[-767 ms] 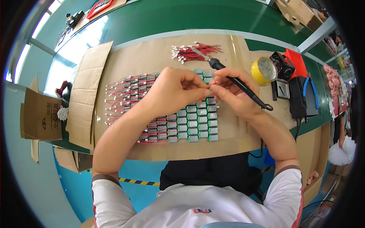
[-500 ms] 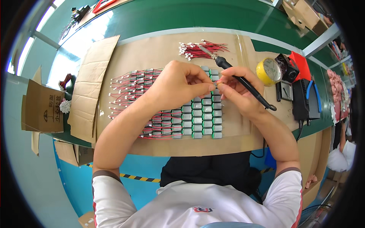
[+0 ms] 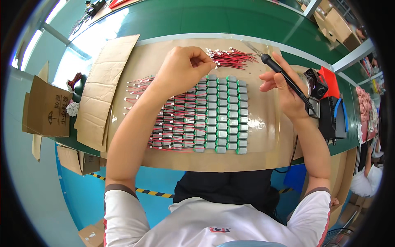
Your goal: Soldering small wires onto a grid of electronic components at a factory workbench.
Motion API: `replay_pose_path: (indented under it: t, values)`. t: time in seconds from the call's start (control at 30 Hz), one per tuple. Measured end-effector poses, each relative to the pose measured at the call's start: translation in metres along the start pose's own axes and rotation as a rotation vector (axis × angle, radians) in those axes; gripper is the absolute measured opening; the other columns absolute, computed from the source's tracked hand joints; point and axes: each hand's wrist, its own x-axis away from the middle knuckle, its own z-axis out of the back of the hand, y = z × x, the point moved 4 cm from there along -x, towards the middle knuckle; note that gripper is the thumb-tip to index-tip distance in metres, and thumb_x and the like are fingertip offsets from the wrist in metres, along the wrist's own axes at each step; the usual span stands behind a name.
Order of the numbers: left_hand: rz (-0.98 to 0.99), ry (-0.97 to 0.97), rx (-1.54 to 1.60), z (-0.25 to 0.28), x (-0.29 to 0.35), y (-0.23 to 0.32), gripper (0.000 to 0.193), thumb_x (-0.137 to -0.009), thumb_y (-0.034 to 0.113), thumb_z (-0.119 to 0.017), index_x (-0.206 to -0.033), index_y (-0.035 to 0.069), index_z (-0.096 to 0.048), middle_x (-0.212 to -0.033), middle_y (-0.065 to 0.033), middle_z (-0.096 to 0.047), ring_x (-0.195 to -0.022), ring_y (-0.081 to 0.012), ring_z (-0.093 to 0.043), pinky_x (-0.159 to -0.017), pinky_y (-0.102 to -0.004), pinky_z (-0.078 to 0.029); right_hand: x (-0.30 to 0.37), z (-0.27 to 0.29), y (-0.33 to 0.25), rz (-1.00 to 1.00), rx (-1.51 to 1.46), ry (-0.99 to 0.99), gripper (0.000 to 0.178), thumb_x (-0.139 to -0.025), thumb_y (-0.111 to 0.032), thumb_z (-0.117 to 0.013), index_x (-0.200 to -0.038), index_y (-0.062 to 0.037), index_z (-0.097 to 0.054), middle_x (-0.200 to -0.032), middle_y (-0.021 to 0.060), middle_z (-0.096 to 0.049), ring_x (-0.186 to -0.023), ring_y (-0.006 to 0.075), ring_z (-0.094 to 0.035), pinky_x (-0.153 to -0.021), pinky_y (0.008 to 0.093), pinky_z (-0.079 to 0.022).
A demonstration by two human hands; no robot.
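Note:
My left hand (image 3: 183, 68) is at the near left edge of a loose pile of red and black wires with white plugs (image 3: 232, 58). Its thumb and forefinger are pinched together, and what is between them is too small to make out. A black-handled soldering iron (image 3: 297, 91) rests in my right hand (image 3: 289, 101), its metal tip pointing up and to the left, away from the blocks. Some fingers of that hand are stretched out. Below both hands lie close rows of small grey blocks with green ends (image 3: 222, 117); those on the left have wires across them.
Brown board (image 3: 185, 158) covers the green bench. A folded cardboard sheet (image 3: 98, 90) lies left, with an open carton (image 3: 49, 111) beyond. On the right stand a black box (image 3: 331, 119), blue-handled pliers (image 3: 342, 111) and a red bin (image 3: 328, 80). A cord hangs near my right forearm.
My hands have parted from over the blocks. The left has moved up to the wire pile; the right has shifted right with the soldering iron. The view has shifted slightly.

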Motion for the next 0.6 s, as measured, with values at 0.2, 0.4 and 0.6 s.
replay_pose_path:
  t: [0.2,0.4,0.6]
  values:
    - [-0.15,0.037,-0.227,-0.008,0.0,-0.03,0.022,-0.094,0.019,-0.08,-0.096,-0.002,-0.075,-0.091,-0.0071,-0.078,-0.085,-0.0172,-0.071,-0.075,-0.0329,-0.056,0.013,-0.006,0.028,-0.061,-0.19,0.062,0.034,-0.11,-0.013,-0.062,-0.138,0.0068,-0.066,-0.104,0.0162,-0.074,-0.079,0.0184,-0.075,-0.08,0.0392,-0.068]
    - [-0.005,-0.07,-0.165,-0.012,0.001,-0.039,0.016,-0.095,0.012,-0.075,-0.098,-0.003,-0.074,-0.103,-0.0093,-0.08,-0.098,-0.0182,-0.074,-0.077,-0.0347,-0.058,0.014,-0.014,0.023,-0.031,-0.062,-0.078,0.031,-0.11,-0.005,-0.053,-0.132,0.0117,-0.067,-0.105,0.0186,-0.073,-0.077,0.0242,-0.073,-0.083,0.0485,-0.068]
    - [-0.068,-0.059,-0.274,-0.015,0.004,-0.035,0.016,-0.093,0.014,-0.076,-0.097,-0.001,-0.075,-0.103,-0.0086,-0.079,-0.101,-0.0224,-0.071,-0.085,-0.037,-0.057,0.014,-0.018,0.023,-0.067,-0.047,-0.117,0.03,-0.108,-0.003,-0.053,-0.13,0.0128,-0.066,-0.107,0.0203,-0.073,-0.079,0.0239,-0.075,-0.084,0.0451,-0.068]
